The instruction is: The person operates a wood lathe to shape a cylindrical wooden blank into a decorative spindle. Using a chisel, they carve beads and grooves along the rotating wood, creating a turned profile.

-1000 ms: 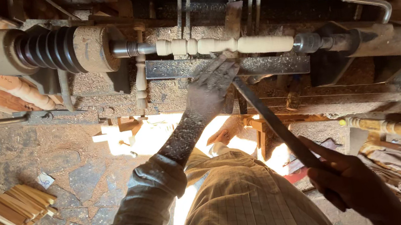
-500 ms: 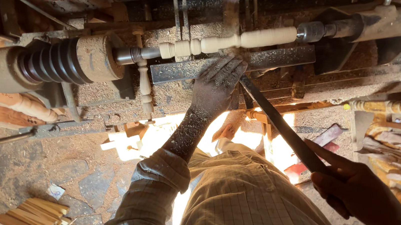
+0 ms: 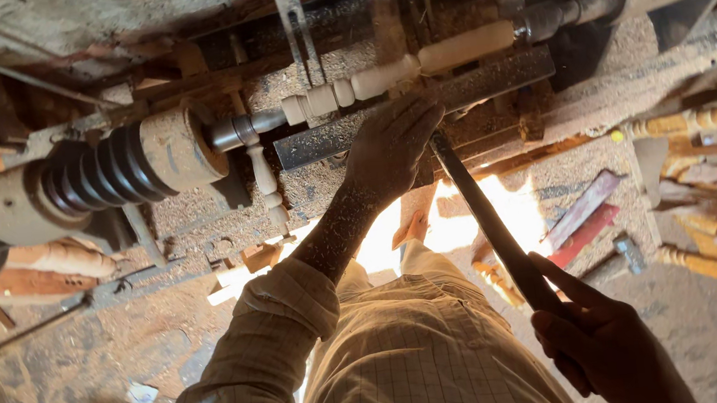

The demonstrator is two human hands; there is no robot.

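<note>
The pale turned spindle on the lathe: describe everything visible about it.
The pale wooden spindle lies nearly level, slightly tilted, between a metal drive shaft and a dark metal centre. Its drive end carries beads and grooves; the other end is a plain cylinder. Just below runs a sawdust-strewn metal tool rest, where the left hand steadies a long dark chisel.

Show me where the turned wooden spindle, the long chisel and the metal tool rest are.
turned wooden spindle (image 3: 458,48), head view, its smooth thick section.
long chisel (image 3: 488,218), head view, middle of its shaft.
metal tool rest (image 3: 489,83), head view, its flat bar.
</note>
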